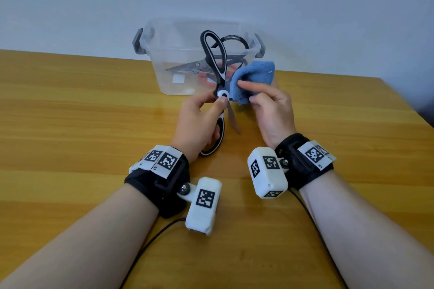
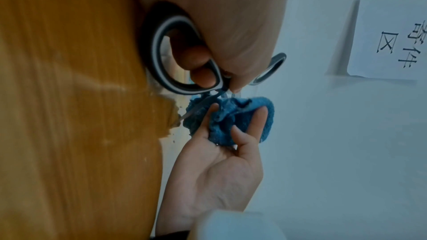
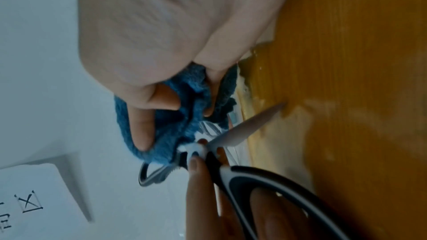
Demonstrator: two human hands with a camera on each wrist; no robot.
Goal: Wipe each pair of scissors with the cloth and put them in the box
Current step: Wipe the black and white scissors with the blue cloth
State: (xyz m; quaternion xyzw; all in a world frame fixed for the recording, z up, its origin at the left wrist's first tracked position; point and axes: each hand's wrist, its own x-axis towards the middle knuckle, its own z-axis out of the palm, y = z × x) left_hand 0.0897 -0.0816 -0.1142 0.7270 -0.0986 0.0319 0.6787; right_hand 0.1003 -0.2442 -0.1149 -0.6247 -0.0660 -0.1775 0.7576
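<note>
terry cloth, blue, bunched in my right hand — left hand grips splayed black-white scissors at pivot.

A white paper sign on the wall carries printed Chinese characters; only 区 reads clearly. The square-patterned tags on the wristbands bear no legible lettering.

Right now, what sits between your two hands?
In the head view, the opened scissors' pivot, pinched by the left hand, with the blue cloth in the right hand bunched against it. One bare blade points down toward the table.
</note>
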